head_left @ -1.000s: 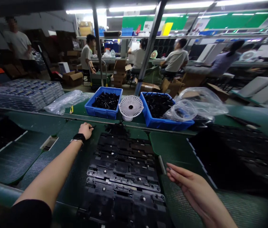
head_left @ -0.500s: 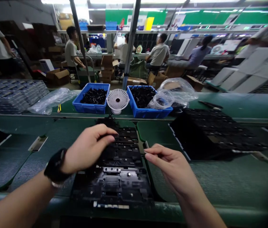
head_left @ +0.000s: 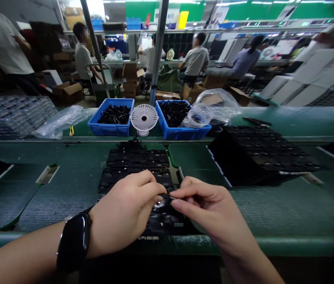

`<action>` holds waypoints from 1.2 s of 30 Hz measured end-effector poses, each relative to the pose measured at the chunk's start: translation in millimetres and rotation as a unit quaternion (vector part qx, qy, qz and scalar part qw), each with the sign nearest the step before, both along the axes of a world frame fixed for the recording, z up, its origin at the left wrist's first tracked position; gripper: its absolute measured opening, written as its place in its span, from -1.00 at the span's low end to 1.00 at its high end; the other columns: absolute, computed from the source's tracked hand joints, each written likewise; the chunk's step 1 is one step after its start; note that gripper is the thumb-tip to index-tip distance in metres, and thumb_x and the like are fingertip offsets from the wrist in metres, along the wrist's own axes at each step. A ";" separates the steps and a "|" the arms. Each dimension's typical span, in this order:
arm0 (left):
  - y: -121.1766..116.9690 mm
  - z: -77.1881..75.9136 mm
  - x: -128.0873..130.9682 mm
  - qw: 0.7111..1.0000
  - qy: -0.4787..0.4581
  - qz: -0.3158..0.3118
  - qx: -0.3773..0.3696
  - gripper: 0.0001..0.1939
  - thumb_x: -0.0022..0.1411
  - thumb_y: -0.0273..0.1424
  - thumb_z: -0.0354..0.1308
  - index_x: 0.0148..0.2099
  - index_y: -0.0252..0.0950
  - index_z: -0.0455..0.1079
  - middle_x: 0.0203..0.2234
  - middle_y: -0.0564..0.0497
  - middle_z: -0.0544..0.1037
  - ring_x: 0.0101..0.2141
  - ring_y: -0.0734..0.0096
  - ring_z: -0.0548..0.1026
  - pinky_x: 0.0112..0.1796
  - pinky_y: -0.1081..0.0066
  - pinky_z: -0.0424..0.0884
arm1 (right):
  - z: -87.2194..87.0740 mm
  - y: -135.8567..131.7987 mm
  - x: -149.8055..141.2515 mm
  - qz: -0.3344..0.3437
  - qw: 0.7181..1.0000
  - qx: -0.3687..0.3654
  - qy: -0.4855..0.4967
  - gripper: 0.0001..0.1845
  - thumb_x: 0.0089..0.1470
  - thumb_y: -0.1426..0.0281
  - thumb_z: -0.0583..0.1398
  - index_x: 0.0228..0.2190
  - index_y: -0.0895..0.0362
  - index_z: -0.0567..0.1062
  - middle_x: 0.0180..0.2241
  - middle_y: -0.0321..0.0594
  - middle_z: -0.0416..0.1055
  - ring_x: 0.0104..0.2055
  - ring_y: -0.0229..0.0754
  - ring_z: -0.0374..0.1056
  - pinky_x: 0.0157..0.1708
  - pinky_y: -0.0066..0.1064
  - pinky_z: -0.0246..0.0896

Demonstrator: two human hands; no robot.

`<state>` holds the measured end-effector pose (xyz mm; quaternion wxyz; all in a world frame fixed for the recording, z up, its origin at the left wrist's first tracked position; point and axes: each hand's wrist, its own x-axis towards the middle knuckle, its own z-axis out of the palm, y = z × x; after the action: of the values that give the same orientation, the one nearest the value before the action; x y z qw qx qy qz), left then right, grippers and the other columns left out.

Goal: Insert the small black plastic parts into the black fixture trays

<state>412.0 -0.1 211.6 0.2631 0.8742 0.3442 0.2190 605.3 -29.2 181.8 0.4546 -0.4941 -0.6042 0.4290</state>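
My left hand [head_left: 127, 209], with a black smartwatch [head_left: 73, 241] on its wrist, is over the near part of a row of black panel-like parts [head_left: 139, 157]. Its thumb and fingers are closed in a pinch. Facing it from the right, my right hand [head_left: 208, 201] is also pinched. The fingertips of both hands nearly meet above the near black part, at a small dark piece too small to make out. My left hand covers much of that part, whose right portion shows screws and a shiny patch. Black cables [head_left: 129, 145] lie bunched at the far end.
Behind the green belt [head_left: 75, 177] stand a left blue bin [head_left: 109, 129] and a right blue bin [head_left: 181, 134], both full of black pieces, with a white fan [head_left: 144, 118] between. A black box-shaped stack [head_left: 243, 157] sits right, clear trays [head_left: 13, 118] left. Several people sit beyond.
My left hand has moved right and nearer to me, its fingertips now beside those of my right hand. My right hand has shifted slightly left. The view has tilted a little.
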 end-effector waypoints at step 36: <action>18.9 -34.7 -3.9 0.982 0.107 -0.127 0.088 -0.79 0.27 -0.50 -0.08 -0.16 -0.27 0.36 -0.29 0.01 0.45 -0.25 0.42 0.36 -0.20 0.41 0.29 | -15.5 -0.2 22.9 0.157 0.929 0.052 -0.331 -0.76 0.14 0.39 0.06 -0.25 0.04 0.51 -0.41 -0.22 0.43 -0.39 -0.24 0.33 -0.38 -0.46 0.18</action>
<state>408.1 18.8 176.9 0.1725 0.9490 0.2359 0.1186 628.2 -29.4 166.3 0.1802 -0.4823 -0.8121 0.2748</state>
